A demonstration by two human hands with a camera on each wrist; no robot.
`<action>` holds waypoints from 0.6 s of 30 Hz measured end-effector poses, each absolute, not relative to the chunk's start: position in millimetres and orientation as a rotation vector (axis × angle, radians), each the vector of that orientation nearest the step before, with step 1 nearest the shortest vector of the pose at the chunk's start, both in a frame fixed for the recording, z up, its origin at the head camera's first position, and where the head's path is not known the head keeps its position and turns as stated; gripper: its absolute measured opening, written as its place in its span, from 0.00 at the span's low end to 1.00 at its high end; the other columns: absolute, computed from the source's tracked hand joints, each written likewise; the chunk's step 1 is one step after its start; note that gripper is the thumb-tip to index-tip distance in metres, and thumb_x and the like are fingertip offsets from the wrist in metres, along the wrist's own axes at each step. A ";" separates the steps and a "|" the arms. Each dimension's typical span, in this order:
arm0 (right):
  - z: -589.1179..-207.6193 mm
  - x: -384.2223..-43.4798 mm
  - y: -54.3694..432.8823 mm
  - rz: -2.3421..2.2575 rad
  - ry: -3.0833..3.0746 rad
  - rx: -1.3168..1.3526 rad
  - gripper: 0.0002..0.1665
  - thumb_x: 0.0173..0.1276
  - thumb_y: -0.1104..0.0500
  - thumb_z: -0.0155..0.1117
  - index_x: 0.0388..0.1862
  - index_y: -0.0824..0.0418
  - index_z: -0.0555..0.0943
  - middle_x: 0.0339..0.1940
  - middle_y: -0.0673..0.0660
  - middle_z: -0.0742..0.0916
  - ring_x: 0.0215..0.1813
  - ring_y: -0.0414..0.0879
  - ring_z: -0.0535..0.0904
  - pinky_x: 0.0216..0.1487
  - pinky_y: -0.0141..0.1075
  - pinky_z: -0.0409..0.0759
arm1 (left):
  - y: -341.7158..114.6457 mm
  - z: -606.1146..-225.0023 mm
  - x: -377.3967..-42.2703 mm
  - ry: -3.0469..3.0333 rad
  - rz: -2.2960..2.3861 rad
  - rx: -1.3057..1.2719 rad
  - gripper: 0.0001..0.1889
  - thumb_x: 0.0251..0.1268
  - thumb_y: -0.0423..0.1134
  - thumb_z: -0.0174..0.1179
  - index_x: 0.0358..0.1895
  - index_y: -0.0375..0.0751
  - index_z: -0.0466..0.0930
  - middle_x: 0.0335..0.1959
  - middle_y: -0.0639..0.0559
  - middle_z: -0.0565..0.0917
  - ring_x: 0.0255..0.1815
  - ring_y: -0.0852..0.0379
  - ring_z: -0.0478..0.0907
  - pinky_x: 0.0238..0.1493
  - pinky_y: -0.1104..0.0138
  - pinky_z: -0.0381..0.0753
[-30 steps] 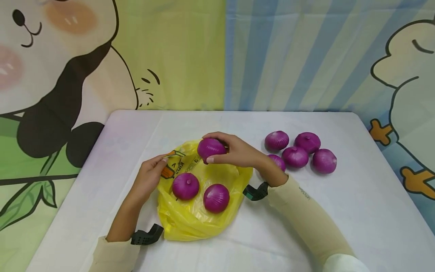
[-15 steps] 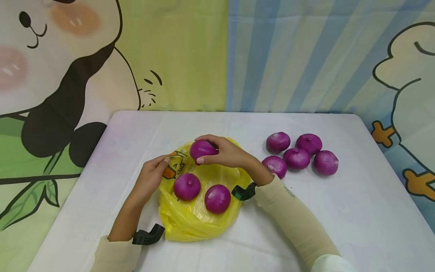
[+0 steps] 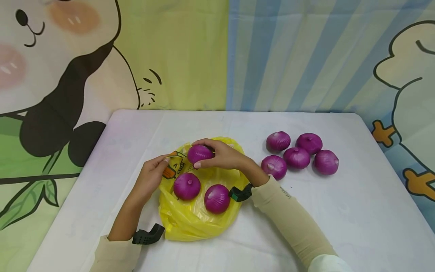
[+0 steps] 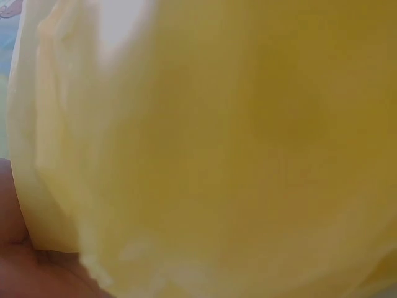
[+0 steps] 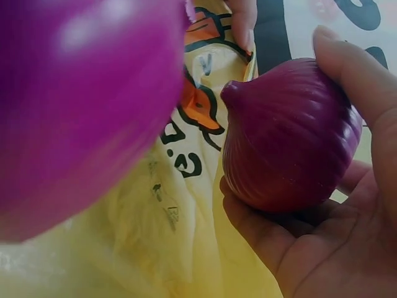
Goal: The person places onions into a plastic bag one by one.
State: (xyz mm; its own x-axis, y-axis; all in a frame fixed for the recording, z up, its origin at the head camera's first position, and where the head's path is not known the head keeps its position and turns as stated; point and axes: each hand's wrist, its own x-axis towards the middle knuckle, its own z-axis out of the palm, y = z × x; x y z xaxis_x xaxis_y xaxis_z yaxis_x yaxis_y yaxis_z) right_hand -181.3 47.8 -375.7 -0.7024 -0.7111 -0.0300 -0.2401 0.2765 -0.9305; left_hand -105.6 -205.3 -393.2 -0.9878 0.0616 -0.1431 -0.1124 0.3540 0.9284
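My right hand (image 3: 222, 154) grips a purple onion (image 3: 199, 154) over the far part of a yellow plastic bag (image 3: 193, 228). In the right wrist view the held onion (image 5: 291, 136) sits between thumb and fingers, its pointed tip toward the bag. My left hand (image 3: 151, 175) pinches the bag's left edge beside a printed orange figure. Two more onions, one at left (image 3: 187, 186) and one at right (image 3: 217, 199), lie within the bag's open mouth. Yellow plastic (image 4: 217, 149) fills most of the left wrist view, hiding what is behind it.
Several purple onions (image 3: 296, 158) lie grouped on the white table (image 3: 367, 211), right of the bag. A cartoon-printed backdrop (image 3: 190, 56) stands behind the table. Black wrist cameras (image 3: 148, 235) sit on both forearms.
My right hand has carried the onion leftward and slightly down over the bag. The left hand keeps its pinch on the edge. The onion partly behind the right arm now shows fully.
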 end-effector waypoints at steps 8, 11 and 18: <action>-382.3 -181.0 48.2 -1.354 2.132 -0.887 0.37 0.60 0.49 0.74 0.66 0.53 0.71 0.56 0.51 0.79 0.51 0.43 0.79 0.49 0.36 0.80 | -206.6 -392.1 -106.2 2.460 1.683 -0.093 0.26 0.79 0.52 0.42 0.67 0.39 0.73 0.54 0.40 0.80 0.50 0.51 0.75 0.49 0.74 0.74; -383.2 -180.3 48.6 -1.327 2.129 -0.895 0.37 0.60 0.49 0.73 0.66 0.53 0.71 0.56 0.50 0.79 0.50 0.43 0.79 0.50 0.35 0.80 | -207.0 -391.7 -106.3 2.471 1.672 -0.098 0.26 0.79 0.52 0.42 0.66 0.39 0.73 0.53 0.40 0.80 0.49 0.51 0.75 0.49 0.74 0.73; -386.3 -179.1 48.2 -1.277 2.136 -0.893 0.40 0.61 0.49 0.72 0.70 0.55 0.69 0.59 0.53 0.78 0.52 0.43 0.79 0.50 0.35 0.79 | -206.8 -392.9 -106.5 2.463 1.672 -0.095 0.26 0.79 0.52 0.41 0.66 0.38 0.73 0.52 0.39 0.81 0.49 0.50 0.76 0.49 0.74 0.74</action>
State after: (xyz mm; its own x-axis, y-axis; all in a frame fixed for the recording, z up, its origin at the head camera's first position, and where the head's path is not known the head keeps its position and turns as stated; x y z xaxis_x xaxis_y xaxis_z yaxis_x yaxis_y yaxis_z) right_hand -179.1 48.2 -386.3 -0.6642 -0.7433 -0.0794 -0.2820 0.3475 -0.8943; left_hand -106.5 -206.8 -392.9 -0.9847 0.0391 -0.1700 -0.1435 0.3718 0.9171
